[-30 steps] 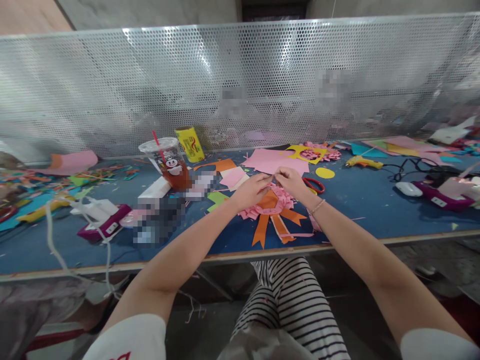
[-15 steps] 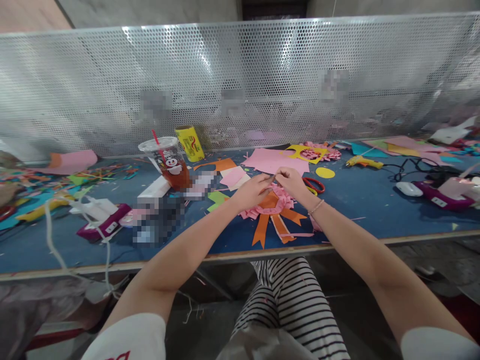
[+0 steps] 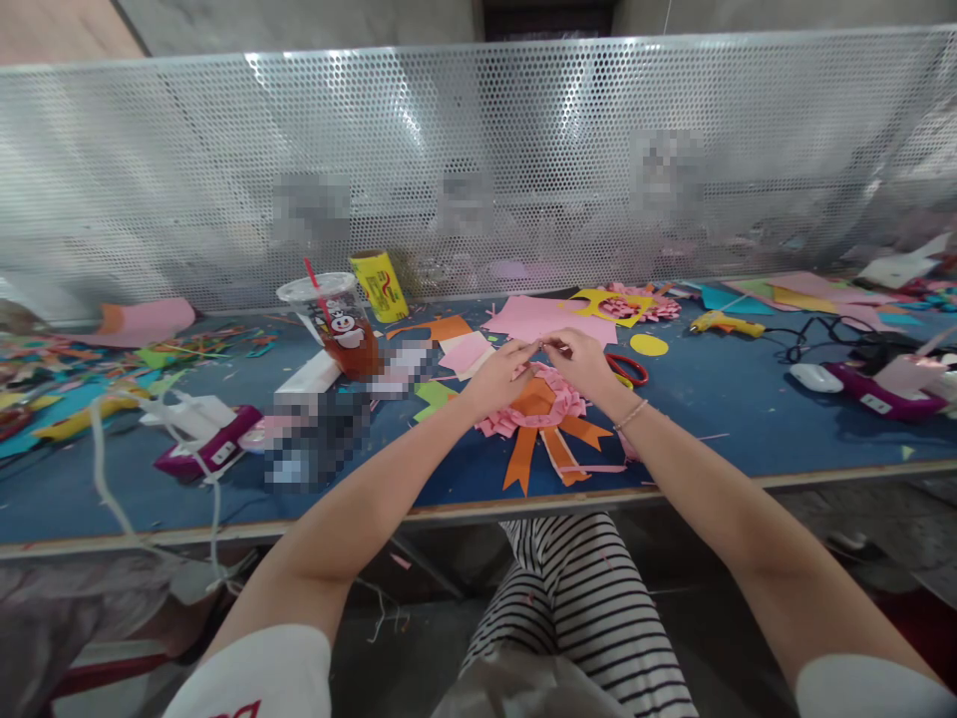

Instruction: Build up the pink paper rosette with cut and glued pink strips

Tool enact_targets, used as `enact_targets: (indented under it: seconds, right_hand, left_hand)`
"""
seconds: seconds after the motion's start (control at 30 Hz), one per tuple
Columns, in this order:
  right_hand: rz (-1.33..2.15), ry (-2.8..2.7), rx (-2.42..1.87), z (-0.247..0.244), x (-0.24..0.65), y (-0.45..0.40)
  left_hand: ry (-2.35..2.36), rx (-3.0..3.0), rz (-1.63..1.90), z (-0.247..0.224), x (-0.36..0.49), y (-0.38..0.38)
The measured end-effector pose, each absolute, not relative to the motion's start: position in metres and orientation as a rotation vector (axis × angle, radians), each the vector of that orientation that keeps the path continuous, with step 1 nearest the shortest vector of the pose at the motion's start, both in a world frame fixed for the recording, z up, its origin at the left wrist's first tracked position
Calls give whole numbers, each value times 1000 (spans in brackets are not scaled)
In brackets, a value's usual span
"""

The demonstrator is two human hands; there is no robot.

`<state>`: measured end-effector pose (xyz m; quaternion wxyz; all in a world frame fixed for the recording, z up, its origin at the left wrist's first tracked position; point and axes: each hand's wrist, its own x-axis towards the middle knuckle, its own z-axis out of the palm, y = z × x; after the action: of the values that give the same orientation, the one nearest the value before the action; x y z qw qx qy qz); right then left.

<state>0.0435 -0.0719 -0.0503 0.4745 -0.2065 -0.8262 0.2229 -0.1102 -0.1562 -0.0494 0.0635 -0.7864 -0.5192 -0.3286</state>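
Observation:
In front of me on the table lies a paper rosette [image 3: 536, 401] with an orange centre, a ruffle of folded pink strips and several notched orange tails. My left hand [image 3: 504, 377] reaches over its far left edge, fingers closed at the ruffle. Opposite, my right hand [image 3: 579, 359] pinches at the far edge, its fingertips meeting those of the left. Whatever small piece sits between the right fingertips is too hidden to make out. Red-handled scissors [image 3: 628, 370] lie just right of the right hand, and a pink strip [image 3: 594, 469] crosses the tails.
Behind stand a drink cup [image 3: 340, 329] and a yellow can-like container [image 3: 378, 286] near the perforated metal screen [image 3: 478, 130]. Pink paper [image 3: 549, 319] and a yellow disc [image 3: 648, 344] lie beyond my hands. A yellow glue gun [image 3: 727, 324] and purple power strips [image 3: 209, 444] flank them.
My right hand has shifted slightly, and its fingers have opened out a little from a tighter curl. More of the rosette's orange centre shows below the hands. The rosette stays in place.

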Motion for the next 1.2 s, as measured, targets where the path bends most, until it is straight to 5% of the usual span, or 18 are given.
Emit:
enact_targets:
  seconds: [0.6,1.2]
  right_hand:
    - [1219,-1777,-526,-51,39,-71]
    - [1504,-1728,-560,-58,40,-55]
  left_hand:
    - [-1590,-2372,-730,-54,-113,-157]
    - [-1440,-2267,-294,-45,-111,-163]
